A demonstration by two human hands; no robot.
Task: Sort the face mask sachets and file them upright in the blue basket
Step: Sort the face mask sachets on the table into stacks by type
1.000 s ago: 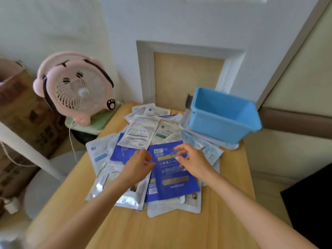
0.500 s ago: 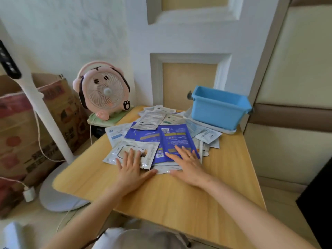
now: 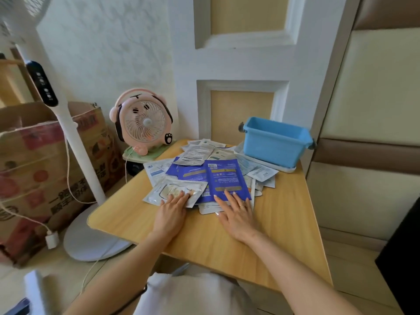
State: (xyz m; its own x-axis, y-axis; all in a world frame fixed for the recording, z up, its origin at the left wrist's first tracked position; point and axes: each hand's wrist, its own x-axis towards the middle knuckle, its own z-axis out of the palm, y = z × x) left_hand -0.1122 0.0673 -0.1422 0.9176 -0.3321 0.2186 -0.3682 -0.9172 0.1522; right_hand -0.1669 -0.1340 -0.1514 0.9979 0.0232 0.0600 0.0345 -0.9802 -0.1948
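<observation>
A heap of face mask sachets lies spread over the far half of the wooden table. On top is a dark blue sachet; my right hand lies flat with straight fingers pressing on its near edge. My left hand also lies flat, fingertips on a silver-white sachet at the heap's near left. The blue basket stands at the table's far right corner on a white tray; I see nothing inside it from here.
A pink desk fan stands at the table's far left corner. Left of the table is a white pedestal fan pole with its round base and a cardboard box. A wall panel is right behind the table.
Both hands slid from the middle of the heap to its near edge and flattened. The camera pulled back and tilted up, showing more of the room.
</observation>
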